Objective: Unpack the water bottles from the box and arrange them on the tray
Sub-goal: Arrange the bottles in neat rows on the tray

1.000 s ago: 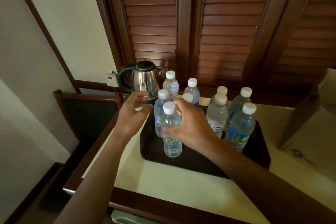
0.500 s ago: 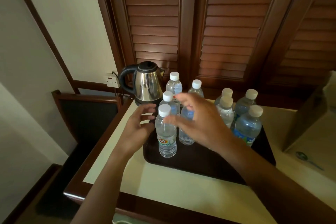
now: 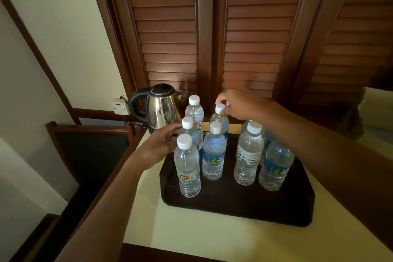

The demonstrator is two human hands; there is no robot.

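Several clear water bottles with white caps stand upright on a dark brown tray [image 3: 234, 204]. My right hand [image 3: 240, 104] reaches over them and pinches the cap of the rear middle bottle [image 3: 220, 118]. My left hand [image 3: 159, 144] is at the tray's left rim, its fingers spread beside the second bottle of the left column [image 3: 189, 132]; I cannot tell whether they touch it. The front-left bottle [image 3: 187, 168] has a red and orange label. Blue-labelled bottles stand in the middle [image 3: 213, 153] and at the front right [image 3: 275, 166]. My right forearm hides part of the right-hand bottles.
A steel kettle [image 3: 159, 108] with a black handle stands just behind the tray's left corner, by a wall socket [image 3: 121, 107]. Louvred wooden shutters [image 3: 251, 38] rise behind the cream table top [image 3: 212, 238]. The box [image 3: 376, 104] shows at the right edge. A dark chair back [image 3: 89, 147] is on the left.
My right hand has left the front bottles and gone back to the rear middle bottle's cap. My left hand has shifted slightly right toward the left column. The view has tilted, uncovering more bottles.
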